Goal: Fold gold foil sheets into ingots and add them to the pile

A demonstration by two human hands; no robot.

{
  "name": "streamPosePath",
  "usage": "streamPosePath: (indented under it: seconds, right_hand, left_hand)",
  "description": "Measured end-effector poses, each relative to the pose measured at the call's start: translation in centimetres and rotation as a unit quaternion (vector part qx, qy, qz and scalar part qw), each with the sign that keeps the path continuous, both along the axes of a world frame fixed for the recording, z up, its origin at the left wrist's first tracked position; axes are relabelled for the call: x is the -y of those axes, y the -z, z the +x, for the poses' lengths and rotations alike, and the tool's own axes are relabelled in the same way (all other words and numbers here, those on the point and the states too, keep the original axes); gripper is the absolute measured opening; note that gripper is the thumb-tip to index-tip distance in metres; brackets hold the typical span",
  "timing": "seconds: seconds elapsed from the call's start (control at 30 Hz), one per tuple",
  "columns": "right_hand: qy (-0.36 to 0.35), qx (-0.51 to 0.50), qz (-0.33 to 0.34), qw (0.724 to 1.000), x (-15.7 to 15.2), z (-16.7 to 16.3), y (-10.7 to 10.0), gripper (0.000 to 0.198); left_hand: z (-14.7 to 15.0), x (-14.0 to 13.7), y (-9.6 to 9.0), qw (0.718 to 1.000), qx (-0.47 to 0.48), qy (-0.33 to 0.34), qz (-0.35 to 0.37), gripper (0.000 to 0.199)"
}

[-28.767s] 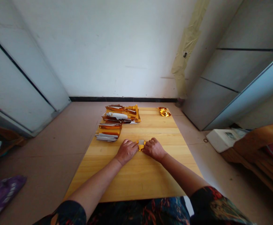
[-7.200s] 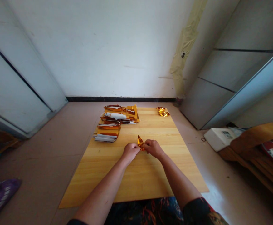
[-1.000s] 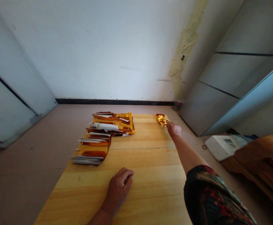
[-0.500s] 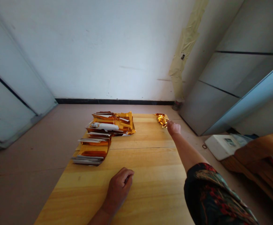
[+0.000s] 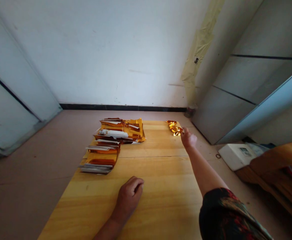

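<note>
At the table's far right corner, my right hand (image 5: 189,137) has its fingers drawn together at the near end of a shiny piece of folded gold foil paper (image 5: 177,131). The fingertips touch its edge and partly hide it. Another crumpled-looking gold foil piece (image 5: 170,123) lies just behind. My left hand (image 5: 130,192) rests curled on the near part of the table, its thumb against the bent fingers and nothing showing in it. Farther left, stacks of gold foil paper sheets (image 5: 103,156) with whitish edges lie fanned out, and a white roll (image 5: 113,133) lies among them.
The wooden table (image 5: 158,186) reaches toward a white wall (image 5: 115,60). Grey cabinets (image 5: 238,96) stand at the right. A white box (image 5: 236,156) sits beside wooden furniture (image 5: 273,166) there. A small dark ring (image 5: 218,156) lies on the floor.
My right hand has shifted slightly right, and more of the near foil piece shows. My left hand stays curled in about the same place. The view has shifted a little.
</note>
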State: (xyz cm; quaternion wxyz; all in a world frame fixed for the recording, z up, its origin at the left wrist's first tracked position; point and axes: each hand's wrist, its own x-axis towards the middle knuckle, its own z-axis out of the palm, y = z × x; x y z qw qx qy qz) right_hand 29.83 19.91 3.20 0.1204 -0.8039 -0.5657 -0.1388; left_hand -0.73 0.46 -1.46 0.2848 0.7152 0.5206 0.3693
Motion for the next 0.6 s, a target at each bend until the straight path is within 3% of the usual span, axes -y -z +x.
streamPosePath:
  seconds: [0.07, 0.13, 0.27, 0.33, 0.43, 0.6]
  right_hand:
    - [-0.046, -0.037, 0.031, 0.998, 1.8, -1.8, 0.9, 0.028]
    - [-0.141, -0.069, 0.036, 0.987, 3.9, -4.4, 2.1, 0.024]
    - [-0.295, -0.138, 0.028, 0.945, 8.1, -10.9, 3.6, 0.022]
    - [-0.352, -0.173, 0.023, 0.92, 9.7, -14.2, 3.4, 0.021]
    - [-0.414, -0.217, 0.002, 0.884, 11.2, -18.4, 2.5, 0.021]
    - [-0.466, -0.281, -0.053, 0.837, 11.6, -22.7, 0.7, 0.025]
  left_hand:
    - [0.1, -0.1, 0.0, 1.0, 0.007, -0.007, 0.011, 0.017]
    - [0.2, -0.1, 0.0, 1.0, 0.022, -0.013, 0.016, 0.017]
    - [-0.1, -0.2, -0.3, 0.994, 0.103, -0.046, 0.005, 0.017]
    - [-0.4, -0.4, -0.3, 0.978, 0.176, -0.108, -0.02, 0.02]
    - [-0.9, -0.6, -0.4, 0.932, 0.288, -0.216, -0.052, 0.027]
    - [-1.1, -0.9, -0.7, 0.897, 0.355, -0.259, -0.05, 0.03]
